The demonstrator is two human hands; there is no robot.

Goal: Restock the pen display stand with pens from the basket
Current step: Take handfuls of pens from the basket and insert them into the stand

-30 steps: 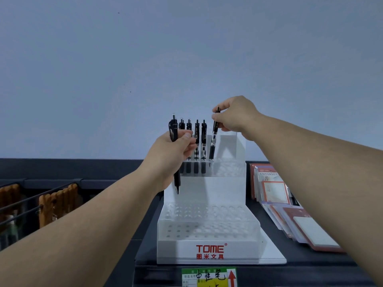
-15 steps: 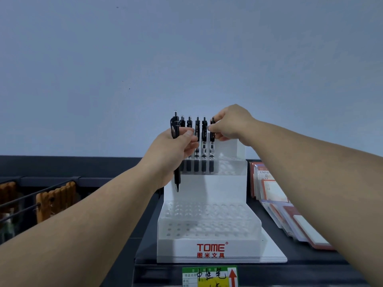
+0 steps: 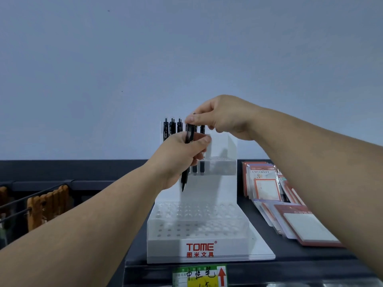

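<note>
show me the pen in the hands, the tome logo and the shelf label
pen (image 3: 189, 134), head view, black barrel just below its top
TOME logo (image 3: 200, 246), head view, middle of the red letters
shelf label (image 3: 200, 275), head view, handwritten middle

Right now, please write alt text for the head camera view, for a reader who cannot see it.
Above a white display stand, the left hand grips a black pen around its middle while the right hand pinches its top end. In the top tier more pens stand upright; notebooks lie to the stand's right.
</note>
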